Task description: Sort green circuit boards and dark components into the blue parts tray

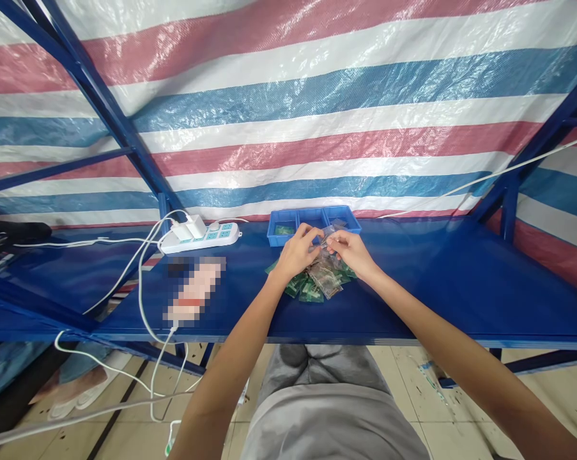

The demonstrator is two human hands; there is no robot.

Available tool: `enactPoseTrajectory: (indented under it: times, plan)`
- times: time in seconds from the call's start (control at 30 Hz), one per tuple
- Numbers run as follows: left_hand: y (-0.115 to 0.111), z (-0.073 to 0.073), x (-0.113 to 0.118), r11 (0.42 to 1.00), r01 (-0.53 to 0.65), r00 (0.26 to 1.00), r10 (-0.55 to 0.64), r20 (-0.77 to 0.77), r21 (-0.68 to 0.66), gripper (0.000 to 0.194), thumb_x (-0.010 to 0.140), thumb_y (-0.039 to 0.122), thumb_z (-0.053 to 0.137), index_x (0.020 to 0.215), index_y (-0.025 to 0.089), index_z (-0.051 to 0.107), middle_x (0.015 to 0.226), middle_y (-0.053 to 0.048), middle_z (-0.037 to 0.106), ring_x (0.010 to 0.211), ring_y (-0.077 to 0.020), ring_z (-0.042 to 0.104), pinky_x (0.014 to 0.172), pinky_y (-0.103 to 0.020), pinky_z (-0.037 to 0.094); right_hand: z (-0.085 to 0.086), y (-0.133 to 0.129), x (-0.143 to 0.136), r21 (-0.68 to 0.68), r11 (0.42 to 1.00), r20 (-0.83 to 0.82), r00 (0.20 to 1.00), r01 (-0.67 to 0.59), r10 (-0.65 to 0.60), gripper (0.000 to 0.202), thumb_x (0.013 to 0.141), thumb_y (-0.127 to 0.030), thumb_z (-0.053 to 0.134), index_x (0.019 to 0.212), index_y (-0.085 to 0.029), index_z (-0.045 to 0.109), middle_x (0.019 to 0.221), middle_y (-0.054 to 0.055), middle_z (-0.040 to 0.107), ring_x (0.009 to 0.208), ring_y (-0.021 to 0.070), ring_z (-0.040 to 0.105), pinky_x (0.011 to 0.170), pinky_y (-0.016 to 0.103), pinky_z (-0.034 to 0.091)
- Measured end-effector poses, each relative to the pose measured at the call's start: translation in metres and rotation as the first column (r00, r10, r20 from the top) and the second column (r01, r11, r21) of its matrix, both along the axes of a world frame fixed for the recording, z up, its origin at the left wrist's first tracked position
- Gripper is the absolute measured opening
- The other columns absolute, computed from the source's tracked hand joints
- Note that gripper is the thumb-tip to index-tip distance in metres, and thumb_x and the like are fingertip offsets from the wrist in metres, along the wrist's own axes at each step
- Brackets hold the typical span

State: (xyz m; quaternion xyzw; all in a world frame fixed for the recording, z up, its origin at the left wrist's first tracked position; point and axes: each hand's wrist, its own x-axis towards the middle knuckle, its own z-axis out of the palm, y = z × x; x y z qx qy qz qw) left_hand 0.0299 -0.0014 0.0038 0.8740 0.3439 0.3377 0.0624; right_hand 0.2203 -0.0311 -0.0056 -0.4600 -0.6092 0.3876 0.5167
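Observation:
A small clear plastic bag (pixel 324 241) is between my two hands, partly covered by the fingers. My left hand (pixel 298 253) has its thumb and fingers curled on the near-left side of the bag. Thumb and forefinger of my right hand (pixel 353 252) pinch the bag from the right. Under both hands lies a loose pile of small green pieces like circuit boards (pixel 312 291), and some seem to be in clear bags. Another flat clear bag with brownish contents (pixel 325 278) rests on top of the pile.
A blue tray with three compartments (pixel 282 240) stands just behind the hands. Its left compartment holds something green. A white power strip (pixel 202 239) with plugged-in chargers and trailing cables lies to the left, near a blurred-out object (pixel 195 291). Blue metal posts (pixel 113 115) frame the table.

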Motion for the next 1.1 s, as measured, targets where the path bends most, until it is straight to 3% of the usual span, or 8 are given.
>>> enactPoseTrajectory:
  times: [0.17, 0.33, 0.43, 0.53, 0.6, 0.77, 0.93, 1.1]
  plan:
    - [0.000, 0.000, -0.002, 0.998, -0.034, 0.999, 0.035, -0.029, 0.058, 0.019, 0.094, 0.022, 0.052, 0.112, 0.025, 0.058, 0.118, -0.008, 0.050, 0.082, -0.0157, 0.059, 0.062, -0.026, 0.045, 0.005, -0.007, -0.004, 0.039, 0.997, 0.061, 0.996, -0.072, 0.069, 0.044, 0.083, -0.065, 0.064, 0.079, -0.021, 0.062, 0.072, 0.004, 0.066, 0.063, 0.0183, 0.060, 0.058, 0.031, 0.047]
    - [0.000, 0.000, -0.001, 0.999, -0.007, 1.000, 0.007, -0.001, 0.031, 0.008, 0.092, 0.020, 0.052, 0.099, 0.022, 0.055, 0.112, -0.007, 0.052, 0.081, -0.0161, 0.058, 0.069, -0.029, 0.047, 0.001, -0.004, -0.003, 0.061, 0.998, 0.127, 0.992, -0.015, 0.007, 0.043, 0.085, -0.064, 0.062, 0.081, -0.022, 0.065, 0.072, 0.004, 0.067, 0.064, 0.0200, 0.061, 0.054, 0.031, 0.047]
    - [-0.001, 0.002, 0.000, 1.000, 0.005, 1.000, -0.006, 0.022, 0.023, 0.004, 0.089, 0.019, 0.052, 0.087, 0.021, 0.050, 0.104, -0.006, 0.052, 0.084, -0.0175, 0.057, 0.073, -0.030, 0.047, 0.003, -0.005, -0.003, 0.103, 0.994, 0.108, 0.993, 0.029, -0.040, 0.042, 0.087, -0.063, 0.060, 0.088, -0.022, 0.072, 0.096, 0.008, 0.073, 0.076, 0.0234, 0.066, 0.055, 0.032, 0.049]
    - [-0.002, 0.002, 0.000, 0.999, 0.029, 0.999, -0.030, 0.041, 0.015, 0.012, 0.088, 0.019, 0.052, 0.079, 0.021, 0.045, 0.100, -0.006, 0.051, 0.085, -0.0179, 0.057, 0.075, -0.031, 0.047, 0.009, -0.009, -0.003, 0.121, 0.992, 0.070, 0.997, 0.019, -0.028, 0.040, 0.089, -0.058, 0.060, 0.085, -0.022, 0.076, 0.130, 0.009, 0.066, 0.093, 0.0264, 0.068, 0.056, 0.032, 0.052]
    - [-0.002, 0.003, 0.000, 0.999, 0.042, 0.998, -0.042, 0.052, 0.010, 0.013, 0.087, 0.019, 0.052, 0.076, 0.020, 0.045, 0.098, -0.006, 0.051, 0.084, -0.0178, 0.057, 0.075, -0.031, 0.048, 0.012, -0.011, -0.003, 0.111, 0.994, 0.054, 0.999, -0.014, 0.008, 0.037, 0.089, -0.055, 0.060, 0.084, -0.023, 0.077, 0.135, 0.007, 0.064, 0.094, 0.0264, 0.068, 0.057, 0.032, 0.052]
    - [-0.002, 0.003, 0.001, 1.000, 0.023, 0.998, -0.023, 0.060, -0.005, 0.003, 0.087, 0.022, 0.055, 0.090, 0.020, 0.056, 0.103, -0.006, 0.056, 0.085, -0.0180, 0.060, 0.076, -0.031, 0.049, 0.012, -0.010, -0.003, 0.148, 0.989, 0.112, 0.993, 0.023, -0.040, 0.034, 0.089, -0.050, 0.059, 0.080, -0.022, 0.076, 0.100, 0.008, 0.073, 0.081, 0.0240, 0.066, 0.061, 0.033, 0.050]
    - [-0.002, 0.002, 0.002, 0.998, 0.017, 0.996, -0.012, 0.085, -0.056, 0.023, 0.091, 0.025, 0.055, 0.113, 0.022, 0.056, 0.102, -0.005, 0.063, 0.083, -0.0182, 0.063, 0.074, -0.030, 0.049, 0.011, -0.008, -0.002, 0.074, 0.994, 0.119, 0.989, 0.083, -0.091, 0.034, 0.088, -0.049, 0.057, 0.081, -0.021, 0.075, 0.074, 0.005, 0.069, 0.063, 0.0206, 0.061, 0.058, 0.033, 0.046]
    - [-0.002, 0.001, 0.002, 0.992, 0.010, 0.997, 0.000, 0.080, -0.125, 0.053, 0.084, 0.021, 0.060, 0.134, 0.026, 0.044, 0.114, -0.004, 0.065, 0.080, -0.0173, 0.067, 0.070, -0.028, 0.050, 0.007, -0.006, -0.002, 0.043, 0.996, 0.006, 0.997, 0.074, -0.075, 0.026, 0.085, -0.046, 0.059, 0.087, -0.022, 0.071, 0.079, 0.007, 0.072, 0.074, 0.0248, 0.067, 0.054, 0.032, 0.048]
